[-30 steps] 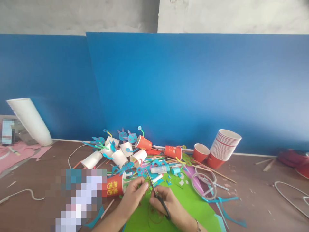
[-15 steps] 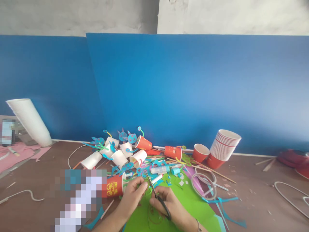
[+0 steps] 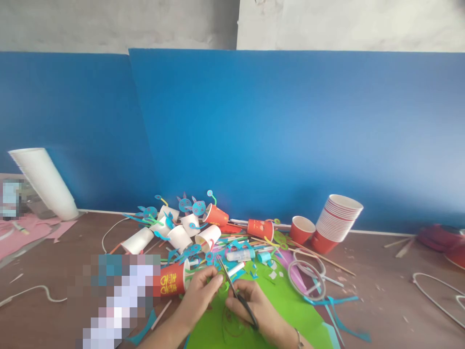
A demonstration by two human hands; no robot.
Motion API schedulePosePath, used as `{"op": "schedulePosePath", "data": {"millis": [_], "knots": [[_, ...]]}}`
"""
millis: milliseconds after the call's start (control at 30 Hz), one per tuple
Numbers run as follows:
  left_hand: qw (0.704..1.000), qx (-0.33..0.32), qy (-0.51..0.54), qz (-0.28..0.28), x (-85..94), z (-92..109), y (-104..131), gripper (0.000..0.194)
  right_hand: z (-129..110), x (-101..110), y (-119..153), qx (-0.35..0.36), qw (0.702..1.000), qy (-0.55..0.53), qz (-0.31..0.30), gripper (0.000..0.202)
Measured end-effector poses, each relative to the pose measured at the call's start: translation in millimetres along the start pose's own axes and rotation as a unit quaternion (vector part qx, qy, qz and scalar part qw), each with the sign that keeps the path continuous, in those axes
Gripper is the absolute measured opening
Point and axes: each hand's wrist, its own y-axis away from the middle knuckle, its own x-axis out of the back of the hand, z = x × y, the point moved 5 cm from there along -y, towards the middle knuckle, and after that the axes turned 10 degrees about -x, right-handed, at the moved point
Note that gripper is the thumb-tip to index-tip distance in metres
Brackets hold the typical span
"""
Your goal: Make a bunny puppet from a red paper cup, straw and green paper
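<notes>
My right hand [image 3: 250,305] is closed round the black handles of a pair of scissors [image 3: 242,306], whose blades point up and to the left. Close by on the left, my left hand [image 3: 204,290] pinches a small green paper piece [image 3: 222,286] beside the blades. Both hands are over a green paper sheet [image 3: 286,310] with red outlines drawn on it. Touching my left hand's far side is a red cup [image 3: 170,279] lying on its side with green strips at its mouth.
White cups [image 3: 179,238] with blue paper animals lie behind my hands. A glue stick [image 3: 240,255], tape rings [image 3: 307,281], and stacked cups [image 3: 337,220] stand or lie rightward. White stacked cups [image 3: 47,182] lean at far left. A blue panel [image 3: 272,135] rises behind.
</notes>
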Motion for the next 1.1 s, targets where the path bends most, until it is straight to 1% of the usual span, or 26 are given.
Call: {"op": "schedulePosePath", "data": {"millis": [333,467,567,733,933,1000,1100], "knots": [[1.0,-0.004,0.003,0.02,2.4,2.0,0.7,0.036,-2.6,0.5,0.9,-0.01,1.0,0.023,0.018,0.036],[1.0,-0.015,-0.013,0.005,2.6,0.3,-0.2,0.036,-0.8,-1.1,0.6,-0.015,1.0,0.008,-0.004,0.04],[1.0,-0.008,-0.016,-0.009,2.3,-1.1,-0.1,0.035,0.1,-1.1,0.6,-0.01,1.0,0.003,-0.014,0.042],[1.0,0.002,-0.011,0.0,2.6,-0.5,0.7,0.035,-2.1,0.9,1.3,-0.002,1.0,0.01,-0.012,0.039],[1.0,0.014,-0.007,0.017,2.8,2.3,1.7,0.037,-4.4,2.2,1.1,-0.016,1.0,0.021,0.004,0.038],[1.0,0.009,-0.009,0.021,3.6,2.8,1.3,0.036,-3.6,2.4,1.1,-0.021,1.0,0.021,0.005,0.038],[1.0,-0.005,-0.016,0.011,4.3,2.2,0.0,0.034,-1.1,1.4,1.1,-0.024,1.0,0.019,-0.006,0.038]]}}
